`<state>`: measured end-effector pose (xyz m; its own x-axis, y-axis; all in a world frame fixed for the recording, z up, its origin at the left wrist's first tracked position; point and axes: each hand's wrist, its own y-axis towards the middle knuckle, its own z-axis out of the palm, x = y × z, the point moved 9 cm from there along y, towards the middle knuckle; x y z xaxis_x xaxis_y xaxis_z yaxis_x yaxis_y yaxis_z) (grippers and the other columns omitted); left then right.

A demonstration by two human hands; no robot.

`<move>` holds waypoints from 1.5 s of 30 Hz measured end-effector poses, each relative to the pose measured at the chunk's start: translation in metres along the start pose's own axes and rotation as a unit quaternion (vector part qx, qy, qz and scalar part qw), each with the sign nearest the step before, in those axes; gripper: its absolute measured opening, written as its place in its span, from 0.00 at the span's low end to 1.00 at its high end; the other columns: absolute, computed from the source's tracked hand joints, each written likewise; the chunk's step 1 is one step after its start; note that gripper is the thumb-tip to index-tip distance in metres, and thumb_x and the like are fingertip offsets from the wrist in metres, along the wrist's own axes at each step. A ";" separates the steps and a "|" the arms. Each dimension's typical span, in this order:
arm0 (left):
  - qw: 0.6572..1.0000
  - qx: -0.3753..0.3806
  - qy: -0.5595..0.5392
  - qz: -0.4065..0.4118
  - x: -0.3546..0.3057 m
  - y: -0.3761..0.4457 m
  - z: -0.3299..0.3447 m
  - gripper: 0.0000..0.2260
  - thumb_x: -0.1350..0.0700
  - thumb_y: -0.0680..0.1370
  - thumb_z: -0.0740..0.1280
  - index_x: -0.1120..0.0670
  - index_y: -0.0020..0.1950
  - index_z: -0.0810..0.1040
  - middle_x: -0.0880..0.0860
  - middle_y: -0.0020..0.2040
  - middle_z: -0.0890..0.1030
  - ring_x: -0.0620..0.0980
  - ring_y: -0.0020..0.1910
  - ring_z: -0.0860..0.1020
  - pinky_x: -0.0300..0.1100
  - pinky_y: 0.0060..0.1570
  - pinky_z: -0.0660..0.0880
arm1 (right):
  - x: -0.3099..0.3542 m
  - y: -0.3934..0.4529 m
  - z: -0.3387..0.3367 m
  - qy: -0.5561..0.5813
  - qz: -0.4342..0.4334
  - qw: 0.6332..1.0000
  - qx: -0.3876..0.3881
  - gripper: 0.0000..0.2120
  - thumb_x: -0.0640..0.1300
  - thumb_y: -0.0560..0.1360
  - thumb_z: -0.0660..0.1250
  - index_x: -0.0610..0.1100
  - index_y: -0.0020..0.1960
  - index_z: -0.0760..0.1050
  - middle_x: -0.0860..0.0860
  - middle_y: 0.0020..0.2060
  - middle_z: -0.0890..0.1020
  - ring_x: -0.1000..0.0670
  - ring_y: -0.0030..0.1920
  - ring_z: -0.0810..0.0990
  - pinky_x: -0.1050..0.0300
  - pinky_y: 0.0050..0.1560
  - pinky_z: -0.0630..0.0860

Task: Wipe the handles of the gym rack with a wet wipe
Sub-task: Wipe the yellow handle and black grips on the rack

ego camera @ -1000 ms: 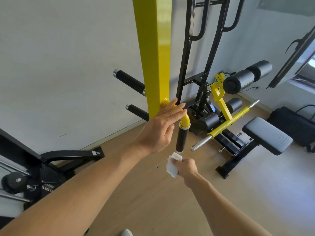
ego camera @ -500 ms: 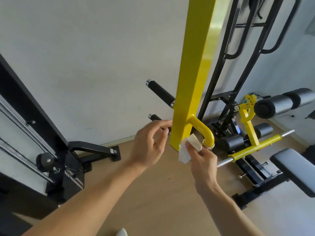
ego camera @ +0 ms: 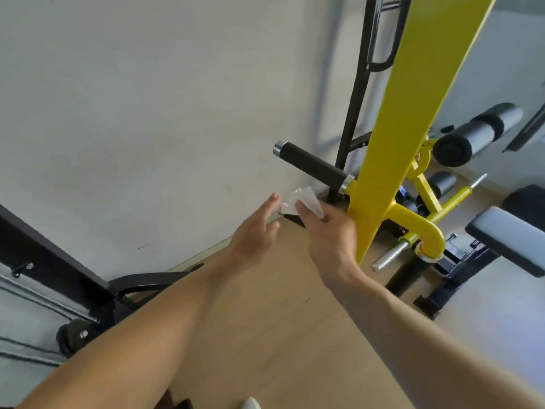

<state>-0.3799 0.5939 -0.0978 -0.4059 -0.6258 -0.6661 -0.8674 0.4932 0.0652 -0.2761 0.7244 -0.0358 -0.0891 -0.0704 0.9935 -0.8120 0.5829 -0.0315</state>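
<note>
Setting: pale wall point(ego camera: 132, 98) behind, wooden floor point(ego camera: 265, 335) below, gym gear around.
Change: a second ago the wipe hung under the curved yellow handle point(ego camera: 418, 228); now it has moved left past the yellow post point(ego camera: 413, 128), so a new handle is likely next.
Left hand point(ego camera: 256, 231): fingers straight, reaching up, holding nothing.
Wet wipe point(ego camera: 303, 202): pinched in the right hand point(ego camera: 327, 231), seemingly over the lower black handle point(ego camera: 295, 218), though blur hides contact.
Upper black handle point(ego camera: 309, 163): untouched above.
</note>
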 end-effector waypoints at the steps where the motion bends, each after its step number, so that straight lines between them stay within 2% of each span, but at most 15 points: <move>1: 1.000 0.005 0.006 0.009 0.003 0.006 -0.001 0.24 0.54 0.85 0.57 0.45 0.81 0.57 0.44 0.80 0.63 0.45 0.78 0.63 0.43 0.75 0.62 | 0.009 0.006 0.011 -0.041 -0.051 0.998 0.004 0.10 0.51 0.79 0.68 0.50 0.57 0.83 0.59 0.41 0.83 0.65 0.40 0.79 0.74 0.39 0.72; 4: 0.998 0.035 0.035 0.044 0.006 0.022 0.000 0.20 0.52 0.86 0.55 0.44 0.79 0.62 0.48 0.74 0.74 0.51 0.70 0.75 0.50 0.69 0.72 | 0.012 0.027 0.047 -0.233 -0.180 0.955 0.035 0.12 0.45 0.82 0.62 0.44 0.62 0.80 0.50 0.61 0.81 0.51 0.65 0.75 0.62 0.67 0.66; 9: 0.990 0.097 0.024 0.095 0.014 0.029 0.004 0.21 0.47 0.86 0.53 0.47 0.80 0.63 0.48 0.77 0.70 0.50 0.75 0.69 0.50 0.73 0.68 | -0.030 0.023 0.086 -0.607 -0.271 0.733 0.149 0.13 0.43 0.83 0.57 0.45 0.62 0.76 0.47 0.56 0.78 0.45 0.60 0.74 0.46 0.66 0.67; 10: 0.990 0.103 0.017 0.098 0.015 0.030 0.005 0.21 0.46 0.86 0.52 0.46 0.80 0.63 0.48 0.77 0.69 0.49 0.76 0.68 0.50 0.74 0.67 | -0.029 0.020 0.087 -0.615 -0.287 0.720 0.145 0.12 0.44 0.82 0.58 0.45 0.62 0.76 0.47 0.54 0.78 0.45 0.58 0.75 0.46 0.63 0.69; 14: 0.985 0.089 0.025 0.144 0.007 0.035 0.002 0.19 0.51 0.87 0.53 0.49 0.78 0.67 0.51 0.78 0.67 0.50 0.78 0.64 0.52 0.77 0.62 | -0.006 0.035 0.064 -0.540 -0.220 0.811 0.047 0.09 0.40 0.80 0.61 0.38 0.56 0.76 0.42 0.51 0.79 0.42 0.52 0.77 0.50 0.51 0.73; 18: 0.985 0.063 0.026 0.160 0.008 0.045 0.002 0.18 0.50 0.86 0.55 0.50 0.75 0.72 0.53 0.77 0.70 0.51 0.76 0.67 0.47 0.74 0.64 | -0.021 0.049 0.070 -0.624 -0.135 0.766 0.082 0.13 0.40 0.79 0.67 0.40 0.63 0.75 0.45 0.53 0.79 0.46 0.53 0.80 0.55 0.53 0.77; 22: 0.989 0.067 -0.022 0.130 0.008 0.050 0.007 0.18 0.45 0.85 0.58 0.50 0.72 0.75 0.50 0.75 0.73 0.48 0.73 0.71 0.43 0.71 0.67 | -0.018 0.042 0.052 -0.679 -0.096 0.727 0.026 0.09 0.43 0.81 0.64 0.41 0.59 0.75 0.46 0.46 0.81 0.47 0.44 0.81 0.56 0.41 0.75; 25: 0.984 0.098 -0.130 0.068 0.015 0.047 0.012 0.18 0.44 0.84 0.60 0.48 0.72 0.75 0.46 0.68 0.78 0.35 0.64 0.75 0.38 0.66 0.68 | -0.020 0.038 0.044 -0.722 -0.118 0.681 0.016 0.10 0.46 0.79 0.66 0.41 0.57 0.76 0.48 0.38 0.77 0.49 0.37 0.77 0.56 0.36 0.76; 27: 0.978 0.105 -0.173 0.050 0.016 0.043 0.014 0.17 0.44 0.83 0.61 0.48 0.70 0.76 0.41 0.62 0.79 0.25 0.55 0.74 0.34 0.62 0.71 | -0.021 0.041 0.053 -0.697 -0.148 0.701 0.043 0.11 0.47 0.80 0.66 0.41 0.59 0.76 0.48 0.40 0.78 0.49 0.42 0.80 0.55 0.41 0.78; 31: 0.974 0.126 -0.183 0.044 0.014 0.040 0.018 0.15 0.44 0.85 0.57 0.45 0.68 0.73 0.40 0.58 0.77 0.30 0.52 0.74 0.29 0.49 0.70 | -0.018 0.044 0.076 -0.651 -0.174 0.736 0.067 0.13 0.48 0.80 0.66 0.44 0.62 0.75 0.49 0.49 0.83 0.49 0.49 0.82 0.56 0.52 0.79; 33: 0.968 0.137 -0.210 0.022 0.018 0.041 0.020 0.12 0.45 0.85 0.56 0.46 0.66 0.73 0.42 0.57 0.78 0.36 0.52 0.76 0.35 0.50 0.73 | -0.018 0.041 0.067 -0.703 -0.172 0.689 0.050 0.11 0.48 0.81 0.64 0.43 0.59 0.75 0.49 0.44 0.81 0.48 0.46 0.81 0.53 0.51 0.78; 35: 0.967 0.147 -0.209 0.013 0.017 0.041 0.021 0.10 0.47 0.86 0.55 0.46 0.65 0.72 0.44 0.56 0.77 0.47 0.49 0.77 0.46 0.52 0.77 | -0.016 0.034 0.051 -0.799 -0.138 0.584 0.044 0.11 0.50 0.80 0.63 0.43 0.55 0.76 0.48 0.39 0.79 0.47 0.43 0.80 0.50 0.52 0.75; 38: 0.968 0.156 -0.195 0.016 0.013 0.041 0.021 0.10 0.47 0.86 0.54 0.45 0.64 0.71 0.42 0.55 0.75 0.45 0.47 0.75 0.51 0.56 0.77 | -0.017 0.024 0.038 -0.873 -0.128 0.467 0.068 0.12 0.50 0.80 0.64 0.42 0.56 0.76 0.47 0.39 0.80 0.45 0.44 0.80 0.46 0.58 0.71; 40: 0.967 0.160 -0.197 0.013 0.011 0.043 0.020 0.10 0.47 0.86 0.55 0.45 0.64 0.71 0.43 0.57 0.75 0.44 0.51 0.75 0.49 0.58 0.76 | -0.019 0.028 0.044 -0.860 -0.153 0.480 0.081 0.12 0.50 0.80 0.64 0.41 0.55 0.76 0.47 0.38 0.79 0.46 0.42 0.81 0.47 0.57 0.72; 45: 0.961 0.164 -0.222 -0.002 0.010 0.043 0.022 0.11 0.45 0.86 0.55 0.43 0.65 0.70 0.48 0.71 0.73 0.45 0.62 0.70 0.39 0.54 0.68 | -0.025 0.050 0.065 -0.699 -0.234 0.672 0.065 0.17 0.57 0.80 0.63 0.43 0.56 0.78 0.49 0.43 0.84 0.47 0.43 0.84 0.50 0.54 0.77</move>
<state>-0.4150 0.6222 -0.1186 -0.1763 -0.3445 -0.9221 -0.7021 0.7005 -0.1275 -0.3525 0.7029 -0.0688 -0.1880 -0.9667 -0.1735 -0.9753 0.1630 0.1489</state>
